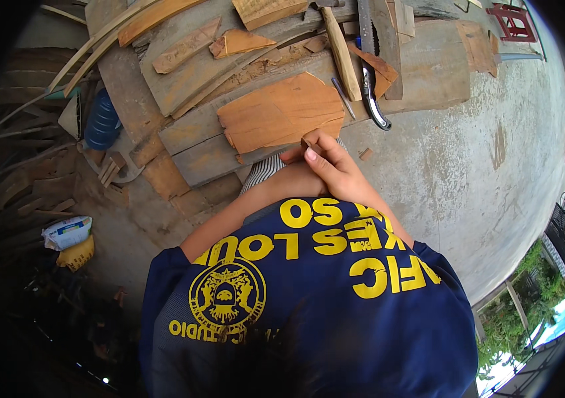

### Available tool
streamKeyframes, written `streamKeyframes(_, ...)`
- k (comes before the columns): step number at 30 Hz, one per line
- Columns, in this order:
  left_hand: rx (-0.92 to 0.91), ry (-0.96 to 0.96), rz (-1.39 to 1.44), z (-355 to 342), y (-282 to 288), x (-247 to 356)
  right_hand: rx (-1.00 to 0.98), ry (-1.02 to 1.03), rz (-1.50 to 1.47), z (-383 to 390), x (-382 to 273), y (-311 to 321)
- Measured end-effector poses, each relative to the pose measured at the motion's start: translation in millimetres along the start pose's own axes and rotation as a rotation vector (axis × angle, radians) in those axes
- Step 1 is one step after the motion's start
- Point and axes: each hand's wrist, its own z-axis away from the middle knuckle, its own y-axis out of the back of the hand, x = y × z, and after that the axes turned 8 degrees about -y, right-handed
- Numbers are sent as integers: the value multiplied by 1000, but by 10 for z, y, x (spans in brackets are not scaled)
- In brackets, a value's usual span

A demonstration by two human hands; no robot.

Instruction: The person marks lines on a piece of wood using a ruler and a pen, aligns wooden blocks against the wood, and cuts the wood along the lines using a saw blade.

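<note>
My right hand is closed on a small brown piece of wood, held in front of my body. My left hand lies just behind and beneath it, mostly hidden, with its fingers out of clear sight. Beyond them an orange-brown wooden slab with rough edges rests on grey boards. Beside the slab's right end lies a thin pencil-like tool. A hammer with a wooden handle and a folding saw lie farther up, the saw partly under a wood offcut.
Timber pieces and long curved strips lie across the top and left. A blue water bottle stands at the left, with sacks below it on the concrete floor. A red plastic stool is at the upper right.
</note>
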Motion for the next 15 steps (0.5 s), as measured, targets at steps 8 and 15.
streamKeyframes(8,286,-518,-291,-70,-13,-120,311,-84,-48,-7,-121,11)
streamKeyframes(15,307,-663,-283,-46,-216,-207,267,-69,-36,6,-11,68)
